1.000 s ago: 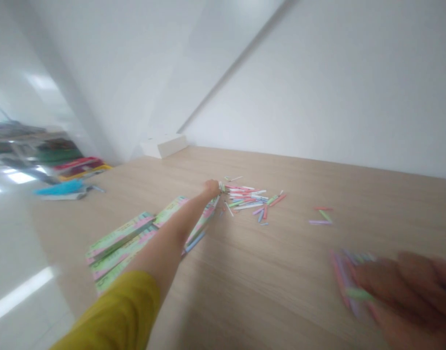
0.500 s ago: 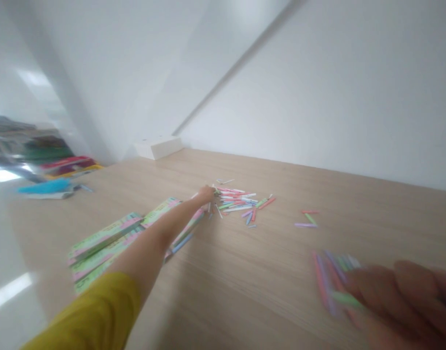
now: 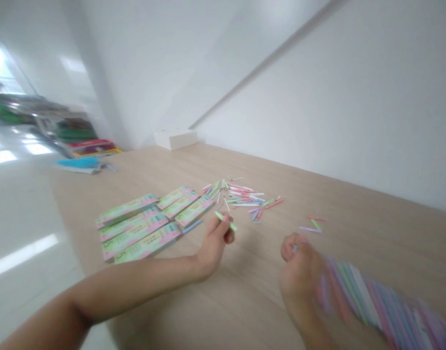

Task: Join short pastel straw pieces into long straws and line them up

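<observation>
The left hand (image 3: 214,240) pinches a green stick (image 3: 219,216) between thumb and fingers, with the stick's ends free on either side of the grip. The right hand (image 3: 298,257) is curled into a loose fist, opposite the left and apart from it; a pale spot shows at its fingers, but I cannot tell whether it grasps anything. Just beyond the left hand lies a loose pile of coloured sticks (image 3: 247,195), pointing several ways; beyond the right hand, three separate sticks (image 3: 316,224) form a zigzag. A packed row of sticks (image 3: 367,297) runs beside the right wrist and away to its right, blurred and partly behind the forearm. To the left of the left hand, printed boxes (image 3: 137,227) lie in two groups, and a blue stick (image 3: 192,227) lies along the nearer edge of one, between the boxes and that hand. Bare tabletop (image 3: 259,253) shows between the hands. For good handling, the pinch seems best kept light and near the middle of the green stick, since something so slender could roll or tip under uneven pressure. The right wrist probably wants lifting clear of the row, because a brushing sleeve or forearm could skew it. Turning the stick while its ends are free looks easier than correcting it on the table.
</observation>
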A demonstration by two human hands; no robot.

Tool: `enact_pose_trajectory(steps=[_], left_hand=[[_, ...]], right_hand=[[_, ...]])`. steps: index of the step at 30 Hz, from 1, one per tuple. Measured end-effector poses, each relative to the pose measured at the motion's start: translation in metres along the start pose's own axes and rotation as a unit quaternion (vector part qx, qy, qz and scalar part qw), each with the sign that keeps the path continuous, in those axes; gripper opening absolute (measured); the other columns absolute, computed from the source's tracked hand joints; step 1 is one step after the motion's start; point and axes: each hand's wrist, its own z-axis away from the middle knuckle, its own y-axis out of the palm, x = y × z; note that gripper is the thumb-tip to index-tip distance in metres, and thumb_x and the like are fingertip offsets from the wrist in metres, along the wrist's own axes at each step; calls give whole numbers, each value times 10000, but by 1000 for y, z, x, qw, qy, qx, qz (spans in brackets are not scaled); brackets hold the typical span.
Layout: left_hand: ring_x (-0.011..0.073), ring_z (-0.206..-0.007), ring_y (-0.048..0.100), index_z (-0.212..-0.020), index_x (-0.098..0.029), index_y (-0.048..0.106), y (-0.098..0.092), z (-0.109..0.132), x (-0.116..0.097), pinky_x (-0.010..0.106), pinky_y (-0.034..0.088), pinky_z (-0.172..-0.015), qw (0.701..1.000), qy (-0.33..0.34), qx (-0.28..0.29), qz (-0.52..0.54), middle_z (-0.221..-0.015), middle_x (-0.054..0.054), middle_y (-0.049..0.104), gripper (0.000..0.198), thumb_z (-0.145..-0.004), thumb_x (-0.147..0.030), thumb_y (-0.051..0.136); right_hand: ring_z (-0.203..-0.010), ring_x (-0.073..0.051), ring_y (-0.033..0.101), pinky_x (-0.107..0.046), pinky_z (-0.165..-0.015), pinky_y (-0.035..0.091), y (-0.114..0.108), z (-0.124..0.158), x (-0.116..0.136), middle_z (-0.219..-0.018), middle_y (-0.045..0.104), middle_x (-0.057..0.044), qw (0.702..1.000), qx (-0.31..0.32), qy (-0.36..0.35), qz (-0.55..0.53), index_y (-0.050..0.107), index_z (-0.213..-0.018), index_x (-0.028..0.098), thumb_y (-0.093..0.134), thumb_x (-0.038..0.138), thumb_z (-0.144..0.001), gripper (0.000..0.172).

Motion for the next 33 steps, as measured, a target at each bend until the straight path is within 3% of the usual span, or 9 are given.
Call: enact_pose_trajectory(steps=[1, 3, 5, 7, 10, 17, 25, 33], left_hand=[[85, -490, 391, -793, -224, 480, 2, 15, 4, 231, 327, -485, 998, -29, -12, 49, -614, -33, 455, 358, -759, -561, 594], [76, -487, 382, -795, -222, 466, 4, 33, 13, 229, 314, -481, 991, -65, -39, 111, -625, -40, 447, 400, -702, -569, 644], [68, -483, 390, -793, -220, 451, 3, 39, 25, 225, 310, -478, 985, -83, -58, 143, -634, -47, 448, 448, -660, -581, 679], [60, -462, 387, -781, -219, 436, -1, 43, 36, 220, 296, -463, 980, -99, -69, 161, -632, -55, 451, 468, -645, -584, 695], [52, -456, 392, -763, -219, 445, -9, 48, 44, 218, 303, -459, 971, -123, -86, 184, -654, -54, 473, 448, -640, -551, 719], [64, -502, 415, -719, -218, 477, -26, 62, 41, 232, 354, -485, 949, -184, -132, 220, -726, -25, 496, 392, -623, -472, 761], [52, -495, 393, -738, -170, 474, -24, 63, 31, 202, 326, -490, 927, -224, -156, 257, -672, -36, 488, 352, -668, -374, 752], [50, -500, 394, -740, -147, 473, -25, 73, 29, 195, 318, -492, 929, -234, -168, 234, -653, -39, 498, 323, -697, -336, 733]], right_hand=[[-495, -158, 351, -303, -499, 198, 7, 4, -13, -503, 383, 1, 999, -29, -22, 41, 431, -582, 233, 341, 434, -929, 411], [-515, -174, 422, -315, -530, 247, 17, 12, -41, -532, 485, -40, 960, -70, -145, 228, 500, -624, 215, 370, 357, -918, 350], [-507, -180, 437, -327, -544, 266, 25, 20, -67, -535, 507, -57, 915, -49, -232, 326, 476, -617, 219, 375, 273, -902, 308], [-505, -188, 451, -333, -551, 275, 30, 27, -89, -527, 506, -57, 884, -9, -284, 371, 444, -610, 229, 372, 211, -882, 282], [-506, -198, 475, -335, -552, 276, 36, 33, -108, -526, 505, -49, 861, 23, -329, 386, 423, -621, 236, 364, 151, -856, 256], [-520, -189, 478, -329, -560, 289, 49, 43, -113, -537, 509, -41, 849, 71, -368, 374, 426, -657, 231, 363, 98, -842, 236], [-532, -167, 434, -314, -577, 282, 53, 45, -110, -533, 478, -24, 852, 95, -374, 354, 426, -631, 215, 353, 109, -854, 257], [-530, -162, 418, -321, -583, 276, 54, 46, -103, -523, 471, -21, 846, 103, -365, 375, 431, -614, 211, 348, 126, -870, 281]])
